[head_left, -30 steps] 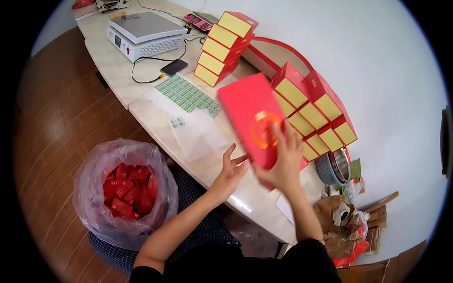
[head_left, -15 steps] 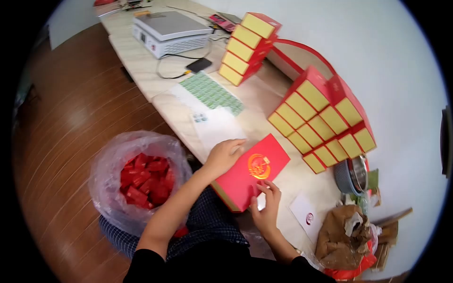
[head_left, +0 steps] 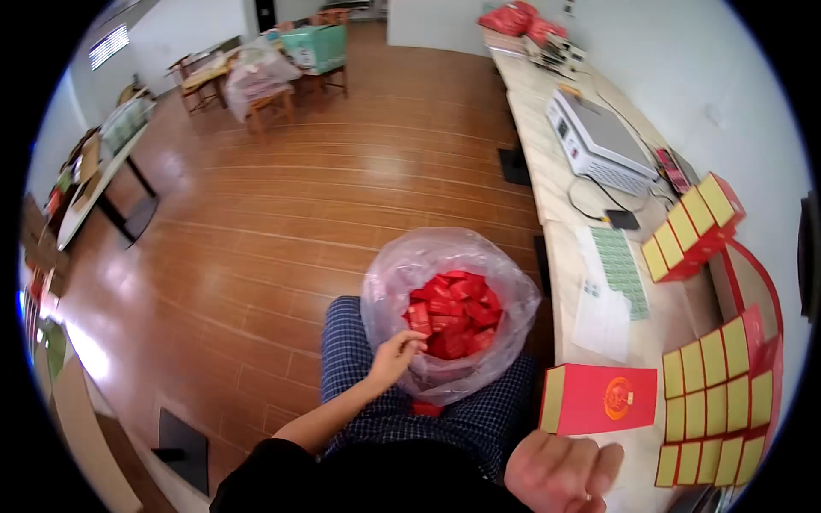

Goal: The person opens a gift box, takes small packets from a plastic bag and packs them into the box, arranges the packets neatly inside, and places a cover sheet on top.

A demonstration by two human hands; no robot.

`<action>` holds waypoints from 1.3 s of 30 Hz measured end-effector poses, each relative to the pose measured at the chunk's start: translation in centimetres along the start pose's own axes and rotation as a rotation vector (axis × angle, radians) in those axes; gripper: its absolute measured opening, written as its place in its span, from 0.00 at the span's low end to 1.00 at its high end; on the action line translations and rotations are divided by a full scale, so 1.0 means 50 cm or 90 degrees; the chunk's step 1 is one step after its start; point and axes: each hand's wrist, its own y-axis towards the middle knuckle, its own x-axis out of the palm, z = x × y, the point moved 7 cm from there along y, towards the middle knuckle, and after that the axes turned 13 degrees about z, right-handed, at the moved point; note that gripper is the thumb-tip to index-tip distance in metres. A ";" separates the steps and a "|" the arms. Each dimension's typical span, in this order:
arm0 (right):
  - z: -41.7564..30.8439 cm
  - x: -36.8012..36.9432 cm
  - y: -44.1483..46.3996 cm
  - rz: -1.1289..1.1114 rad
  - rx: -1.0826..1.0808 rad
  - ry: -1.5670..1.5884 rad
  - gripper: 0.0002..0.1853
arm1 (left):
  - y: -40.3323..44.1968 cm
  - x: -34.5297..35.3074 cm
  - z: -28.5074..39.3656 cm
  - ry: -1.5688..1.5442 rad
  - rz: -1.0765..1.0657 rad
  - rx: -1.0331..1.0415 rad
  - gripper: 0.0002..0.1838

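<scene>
My left hand (head_left: 397,359) is at the near-left rim of a clear plastic bag (head_left: 513,295) in my lap. Its fingers are pinched together at the lower end of a small red packet (head_left: 419,319). More shiny red packets (head_left: 462,309) fill the bag. Over the table's near edge is my right hand (head_left: 564,470), fingers curled in; whether anything is inside them is hidden. Just beyond it, a closed red box (head_left: 599,399) with a gold round emblem and a yellow side lies flat on the table, apart from the hand as far as I can see.
Stacked red-and-yellow boxes (head_left: 714,402) stand at the right, with a shorter stack (head_left: 691,224) farther back. The table (head_left: 534,175) also carries a green sticker sheet (head_left: 620,265), white paper (head_left: 601,325), a phone (head_left: 623,220) and a grey-topped machine (head_left: 603,141).
My view has swung left. My left hand has left the red box and reached the bag of packets. My right hand has come off the box's emblem and curled up near me.
</scene>
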 end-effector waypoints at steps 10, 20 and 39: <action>-0.085 0.127 -0.104 -0.151 0.003 0.137 0.10 | -0.206 -0.213 -0.065 0.013 0.209 -0.028 0.10; -0.142 0.120 -0.132 -0.155 -0.068 0.194 0.11 | -0.127 -0.095 -0.021 -0.002 0.048 0.002 0.09; -0.169 0.096 -0.125 -0.153 -0.137 0.106 0.11 | -0.134 -0.026 -0.029 -0.056 -0.001 -0.071 0.10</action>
